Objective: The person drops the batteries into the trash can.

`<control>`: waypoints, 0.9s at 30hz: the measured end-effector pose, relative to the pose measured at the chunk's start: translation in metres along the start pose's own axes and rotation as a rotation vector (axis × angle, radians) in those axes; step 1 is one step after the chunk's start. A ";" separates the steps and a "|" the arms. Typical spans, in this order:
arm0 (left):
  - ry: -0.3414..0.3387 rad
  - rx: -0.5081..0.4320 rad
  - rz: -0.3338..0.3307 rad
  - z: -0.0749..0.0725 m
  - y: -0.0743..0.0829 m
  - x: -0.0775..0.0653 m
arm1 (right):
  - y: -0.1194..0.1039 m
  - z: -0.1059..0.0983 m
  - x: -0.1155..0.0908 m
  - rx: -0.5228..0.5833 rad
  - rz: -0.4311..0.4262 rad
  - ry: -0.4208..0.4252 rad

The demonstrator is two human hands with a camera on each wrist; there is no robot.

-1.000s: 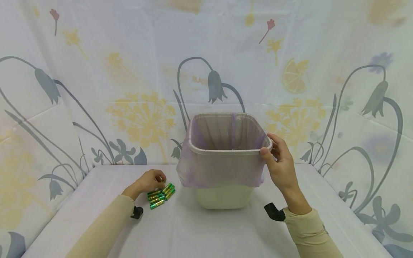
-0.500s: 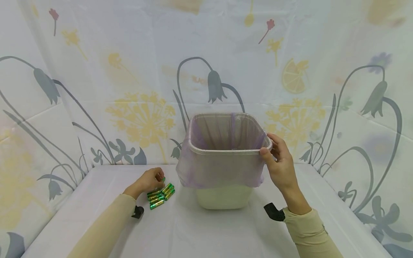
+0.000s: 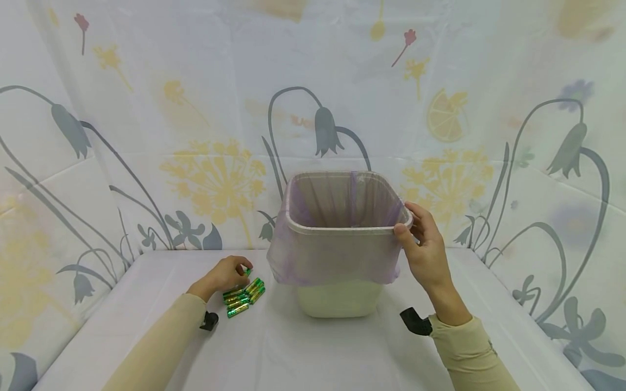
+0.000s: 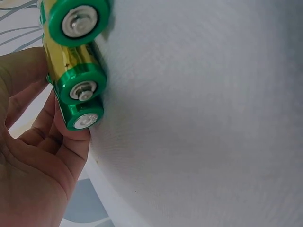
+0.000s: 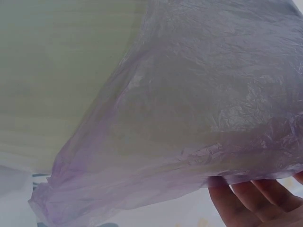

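A pale trash bin (image 3: 339, 302) stands mid-table, lined with a thin purple bag (image 3: 337, 258) folded down over its rim. My right hand (image 3: 426, 252) grips the bin's right front corner, thumb in front and fingers round the side. The right wrist view shows the fingers against the bag (image 5: 180, 104). Left of the bin lies a small pile of green and gold batteries (image 3: 238, 310). At its far end my left hand (image 3: 226, 273) pinches a battery (image 3: 247, 272), only its green end showing. In the left wrist view, nearer batteries (image 4: 83, 87) partly hide the fingers.
A white cloth (image 3: 274, 358) covers the table. Behind it hangs a white curtain (image 3: 205, 81) with flower prints, close beyond the bin. Black camera mounts (image 3: 416, 321) sit at both wrists.
A green battery end has come into sight at the left fingertips, which have shifted slightly. The right hand and the bin have stayed in place.
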State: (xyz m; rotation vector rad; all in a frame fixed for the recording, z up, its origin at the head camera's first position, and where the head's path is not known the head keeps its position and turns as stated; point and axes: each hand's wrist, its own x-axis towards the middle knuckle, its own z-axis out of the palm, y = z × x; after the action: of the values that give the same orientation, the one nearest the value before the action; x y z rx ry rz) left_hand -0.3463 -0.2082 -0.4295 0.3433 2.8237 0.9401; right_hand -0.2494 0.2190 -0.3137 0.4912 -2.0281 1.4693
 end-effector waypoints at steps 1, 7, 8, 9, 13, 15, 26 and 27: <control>0.001 0.001 0.001 0.000 0.000 0.000 | 0.000 0.000 0.000 0.002 0.001 0.001; 0.006 0.006 0.005 0.000 0.001 0.000 | -0.001 0.000 0.000 0.010 -0.010 0.003; 0.008 0.007 0.006 0.000 0.001 0.000 | -0.001 0.000 0.000 0.011 -0.010 0.004; 0.007 0.007 0.008 0.000 0.001 -0.001 | -0.002 0.000 0.000 0.010 -0.009 0.004; 0.006 0.006 0.011 -0.001 0.001 -0.002 | -0.001 0.000 0.000 0.012 -0.006 0.002; 0.002 0.005 0.011 -0.002 0.001 -0.002 | -0.001 0.000 0.000 0.019 -0.007 0.000; 0.005 0.032 0.061 -0.018 0.009 -0.009 | -0.001 0.000 -0.001 0.022 -0.008 0.002; 0.002 0.027 0.076 -0.021 0.011 -0.011 | -0.001 0.000 -0.001 0.020 -0.006 0.003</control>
State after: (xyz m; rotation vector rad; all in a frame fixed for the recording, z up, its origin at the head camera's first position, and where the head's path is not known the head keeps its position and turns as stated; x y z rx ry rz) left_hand -0.3387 -0.2147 -0.4056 0.4564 2.8459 0.9173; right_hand -0.2483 0.2185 -0.3133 0.5026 -2.0100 1.4875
